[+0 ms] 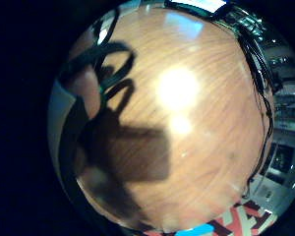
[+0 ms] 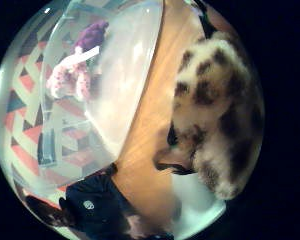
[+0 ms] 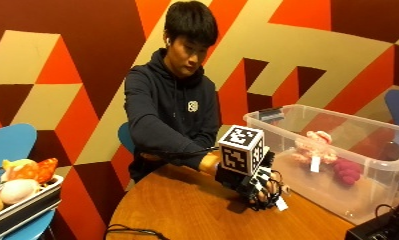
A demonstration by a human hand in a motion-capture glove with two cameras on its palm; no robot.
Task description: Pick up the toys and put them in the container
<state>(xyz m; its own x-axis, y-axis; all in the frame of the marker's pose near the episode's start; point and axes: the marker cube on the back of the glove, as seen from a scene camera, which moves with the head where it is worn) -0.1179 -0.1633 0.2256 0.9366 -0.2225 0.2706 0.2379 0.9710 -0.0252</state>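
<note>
In the outside view my gloved right hand (image 3: 255,184) hangs just above the round wooden table (image 3: 186,210), beside the near wall of a clear plastic container (image 3: 332,195). Its fingers curl down around a toy that is mostly hidden there, with a white tag (image 3: 281,204) sticking out. The thumb side palm view shows that toy close to the palm: a cream plush with dark brown spots (image 2: 215,110). Inside the container (image 2: 120,75) lie a pink toy (image 3: 312,146) and a magenta toy (image 3: 345,172). The little finger side palm view holds only bare tabletop (image 1: 196,128) and the hand's shadow.
At the far left a tray (image 3: 22,207) of several soft toys sits on a blue chair. A black cable (image 3: 129,231) lies at the table's front edge, and a black device (image 3: 385,227) stands at the front right corner. The person sits behind the table.
</note>
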